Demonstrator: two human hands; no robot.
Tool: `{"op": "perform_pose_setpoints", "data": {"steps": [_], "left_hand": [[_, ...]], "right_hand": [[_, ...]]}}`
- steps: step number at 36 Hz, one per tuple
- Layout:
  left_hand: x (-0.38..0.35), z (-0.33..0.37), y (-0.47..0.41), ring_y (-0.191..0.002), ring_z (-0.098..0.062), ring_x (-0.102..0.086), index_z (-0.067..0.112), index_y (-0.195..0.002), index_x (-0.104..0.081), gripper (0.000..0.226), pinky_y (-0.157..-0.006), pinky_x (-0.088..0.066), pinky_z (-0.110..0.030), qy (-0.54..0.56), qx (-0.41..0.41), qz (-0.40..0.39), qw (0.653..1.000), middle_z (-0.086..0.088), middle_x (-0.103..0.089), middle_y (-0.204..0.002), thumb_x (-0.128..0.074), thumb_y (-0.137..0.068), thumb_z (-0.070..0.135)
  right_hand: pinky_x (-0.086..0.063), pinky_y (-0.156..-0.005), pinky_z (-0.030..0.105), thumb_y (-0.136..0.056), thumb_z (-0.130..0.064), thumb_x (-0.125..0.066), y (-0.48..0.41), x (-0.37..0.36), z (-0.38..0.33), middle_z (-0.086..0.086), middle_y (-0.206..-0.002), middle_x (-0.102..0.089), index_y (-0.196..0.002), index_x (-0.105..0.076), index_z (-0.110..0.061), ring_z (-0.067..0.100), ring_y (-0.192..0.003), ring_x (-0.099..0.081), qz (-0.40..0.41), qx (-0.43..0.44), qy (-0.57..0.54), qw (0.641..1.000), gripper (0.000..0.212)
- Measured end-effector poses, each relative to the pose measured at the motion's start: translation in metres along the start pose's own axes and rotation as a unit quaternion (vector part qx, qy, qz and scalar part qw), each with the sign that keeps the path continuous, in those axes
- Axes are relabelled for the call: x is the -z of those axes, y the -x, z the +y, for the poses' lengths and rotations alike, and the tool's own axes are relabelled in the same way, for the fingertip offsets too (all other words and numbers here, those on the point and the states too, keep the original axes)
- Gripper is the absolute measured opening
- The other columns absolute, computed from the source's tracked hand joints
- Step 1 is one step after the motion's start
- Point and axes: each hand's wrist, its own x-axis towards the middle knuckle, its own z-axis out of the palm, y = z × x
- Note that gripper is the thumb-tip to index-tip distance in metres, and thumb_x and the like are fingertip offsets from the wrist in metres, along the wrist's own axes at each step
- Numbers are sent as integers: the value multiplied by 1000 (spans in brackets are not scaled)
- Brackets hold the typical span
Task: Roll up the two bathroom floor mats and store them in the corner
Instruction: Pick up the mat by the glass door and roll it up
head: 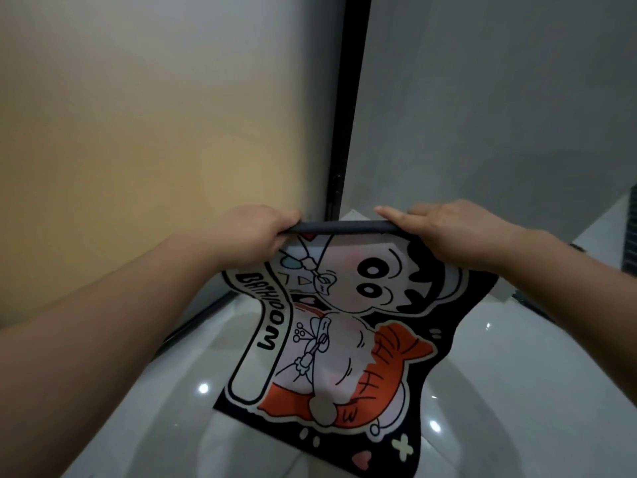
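Note:
A bathroom mat (348,343) with a black border, a cartoon figure, an orange fish and the word BATHROOM hangs lifted off the floor in front of me. Its top edge is curled into a thin dark roll (339,226). My left hand (256,232) grips the roll's left end. My right hand (444,227) grips the right end, forefinger stretched along the roll. The mat's lower part bends toward the floor. Behind the roll a light corner of something (355,214) shows; I cannot tell whether it is a second mat.
A frosted glass panel (165,132) with a black frame (344,115) stands at left. A grey wall (499,98) meets it at the corner behind the mat. Glossy white floor tiles (517,391) lie below. A dark tiled edge (630,232) shows at far right.

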Motion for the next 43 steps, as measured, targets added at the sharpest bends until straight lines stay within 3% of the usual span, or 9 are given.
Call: {"op": "perform_pose_setpoints", "data": {"steps": [4, 9, 17, 22, 27, 30, 32, 38, 43], "left_hand": [[-6, -5, -2, -75, -24, -54, 25, -117, -47, 23, -63, -39, -32, 6, -3, 11, 1000, -6, -61, -88, -43, -94, 22], [-9, -9, 0, -70, -21, -51, 27, -121, -44, 30, -63, -35, -30, -20, -47, 15, 999, -1, -61, -85, -44, -91, 22], [-20, -21, 4, -78, -22, -57, 37, -115, -39, 42, -71, -48, -38, -42, -64, -5, 997, 2, -66, -100, -47, -82, 12], [-20, -23, 3, -78, -20, -54, 35, -127, -38, 48, -69, -41, -33, -1, -59, 12, 998, 1, -64, -99, -46, -85, 10], [-14, -17, 1, -69, -19, -45, 20, -125, -44, 34, -64, -30, -29, -17, -85, 38, 996, 2, -55, -82, -47, -92, 26], [-15, -21, 1, -68, -16, -47, 21, -119, -48, 54, -62, -33, -29, -32, -121, 69, 990, 5, -57, -82, -27, -83, 56], [-18, -23, 0, -70, -19, -50, 21, -118, -48, 64, -62, -34, -30, -35, -126, 63, 989, 1, -62, -88, -14, -79, 58], [-20, -23, -6, -81, -26, -57, 18, -113, -47, 31, -71, -43, -35, -46, -66, 9, 997, -5, -64, -96, -39, -94, 42], [-19, -16, -7, -74, -23, -51, 17, -107, -50, 22, -66, -35, -30, -25, -20, -19, 999, -1, -58, -84, -52, -92, 33]], "right_hand": [[-43, -64, 34, -92, -15, -38, 3, -1, -1, 1, -105, -52, -147, 11, -38, 27, -81, -57, 16, 9, 26, 999, 77], [-35, -61, 30, -94, -35, -28, 7, -12, -1, 2, -108, -52, -150, 3, -32, 25, -81, -57, 43, 53, 34, 997, 64], [-40, -54, 33, -82, -2, -53, 4, -24, 5, 9, -100, -56, -148, -24, -24, 26, -61, -50, 38, 89, -10, 995, 75], [-45, -49, 35, -75, 6, -56, 5, -27, 13, 12, -94, -58, -144, -28, -32, 33, -60, -57, 78, 94, -32, 992, 83], [-40, -47, 29, -87, -32, -32, 12, -24, 13, 12, -87, -57, -140, -30, -29, 30, -57, -56, 120, 119, -6, 986, 53], [-39, -49, 27, -97, -50, -14, 15, -19, 8, 9, -89, -55, -141, -39, -27, 27, -58, -55, 111, 105, -29, 988, 55], [-36, -48, 26, -97, -52, -8, 15, -15, 5, 8, -88, -56, -139, -45, -26, 26, -56, -55, 111, 93, -28, 989, 61], [-31, -42, 26, -90, -37, -38, 11, -21, -3, 6, -80, -59, -127, -59, -26, 29, -52, -54, 137, 60, 0, 989, 44], [-42, -64, 32, -88, -28, -55, -4, -13, -20, 0, -97, -66, -116, -57, -30, 26, -84, -59, 81, -79, -86, 990, 28]]}}
